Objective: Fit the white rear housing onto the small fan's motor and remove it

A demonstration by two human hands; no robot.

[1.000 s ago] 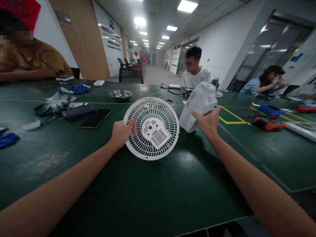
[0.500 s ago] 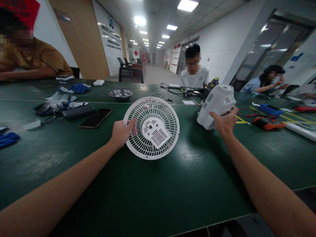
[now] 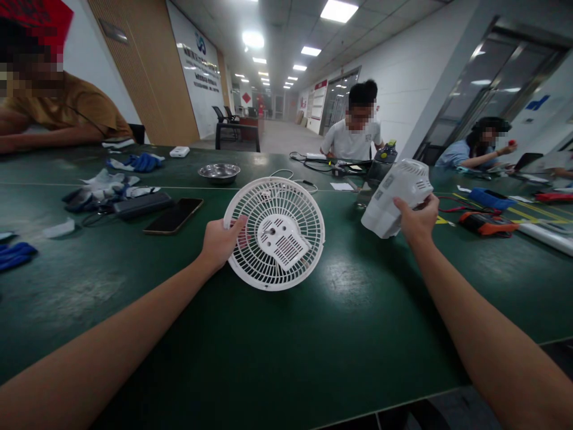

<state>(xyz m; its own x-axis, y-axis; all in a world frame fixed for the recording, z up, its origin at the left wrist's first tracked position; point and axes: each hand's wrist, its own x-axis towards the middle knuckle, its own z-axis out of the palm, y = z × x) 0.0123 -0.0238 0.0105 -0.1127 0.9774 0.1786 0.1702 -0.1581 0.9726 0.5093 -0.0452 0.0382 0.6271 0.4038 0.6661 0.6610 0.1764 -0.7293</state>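
My left hand (image 3: 219, 242) grips the left rim of a round white fan grille (image 3: 274, 233), which stands tilted on the green table (image 3: 277, 352) with its slotted centre plate facing me. To the right, my right hand (image 3: 418, 221) is closed round a white plastic fan housing (image 3: 396, 194), held just above the table and apart from the grille.
A black phone (image 3: 173, 215), a dark case (image 3: 142, 203) and gloves (image 3: 102, 185) lie at the left. A steel bowl (image 3: 219, 172) sits behind the grille. Cables, an orange tool (image 3: 487, 224) and blue items lie at the right. Three other people sit round the table.
My right hand has carried the white housing away from the grille, to the right and slightly lower. The left hand and the grille have stayed in place.
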